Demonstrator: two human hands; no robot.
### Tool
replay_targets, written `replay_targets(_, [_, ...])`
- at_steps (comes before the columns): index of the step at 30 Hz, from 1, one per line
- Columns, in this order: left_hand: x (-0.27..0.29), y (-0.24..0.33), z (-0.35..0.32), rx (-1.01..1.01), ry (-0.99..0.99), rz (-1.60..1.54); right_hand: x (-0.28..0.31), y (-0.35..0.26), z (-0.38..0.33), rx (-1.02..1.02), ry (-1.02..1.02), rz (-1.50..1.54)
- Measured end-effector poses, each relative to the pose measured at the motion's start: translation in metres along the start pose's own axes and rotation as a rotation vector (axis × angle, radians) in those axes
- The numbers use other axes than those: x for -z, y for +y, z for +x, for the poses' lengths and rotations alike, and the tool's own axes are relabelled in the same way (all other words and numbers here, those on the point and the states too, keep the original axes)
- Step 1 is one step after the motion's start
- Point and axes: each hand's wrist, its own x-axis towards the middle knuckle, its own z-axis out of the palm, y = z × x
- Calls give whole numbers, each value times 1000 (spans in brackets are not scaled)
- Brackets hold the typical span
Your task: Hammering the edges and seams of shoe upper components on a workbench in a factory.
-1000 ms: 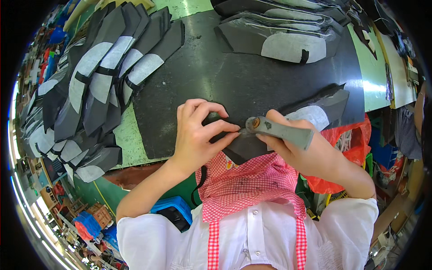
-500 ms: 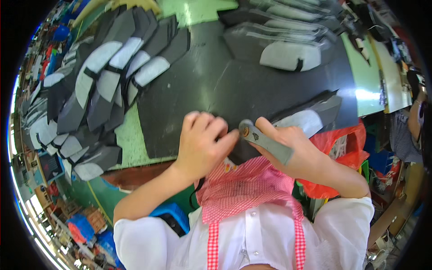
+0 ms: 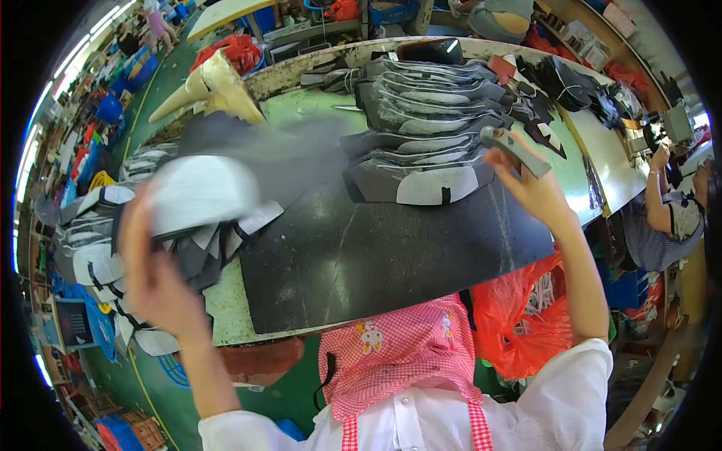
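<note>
At the far left, grey and white cut pieces [image 3: 98, 225] lie fanned in overlapping rows along the table's left edge. The left hand [image 3: 154, 278] is raised above them, blurred; its fingers are closed on a grey piece with a white patch [image 3: 203, 188], which it holds up over the left rows, clear of the table. How tightly the fingers pinch cannot be told through the blur.

In the middle, a black mat [image 3: 376, 255] covers the near part of the green table [image 3: 226, 301], bare where the hands are apart. Past the mat's far edge sits a stack of grey pieces [image 3: 421, 143], the nearest one showing a pale patch.

To the right, the right hand [image 3: 534, 188] is lifted over the mat's right corner, just beside the stack. It is wrapped around the handle of a grey tool [image 3: 515, 149], whose head points up and left. Further right, a red plastic bag [image 3: 526, 316] hangs below the table edge, and another person [image 3: 662, 218] works at the far right.
</note>
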Motion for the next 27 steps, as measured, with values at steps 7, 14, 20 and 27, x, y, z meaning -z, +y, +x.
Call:
replay_targets(7, [-58,-10,-4,-218,-485,218,-27,39,16,335,17,-277])
replay_targets(14, [-251,65,-42,-297,-885,-338,-22,32,15,67,-226,-81])
replay_targets(20, [-283,50,-40,-274,-1015,-170,-27,-6,-11,-49,-273,174])
replay_targets(27, [-239,72,-42,-657,-819,-23,-37,59,8,-17,-105,375])
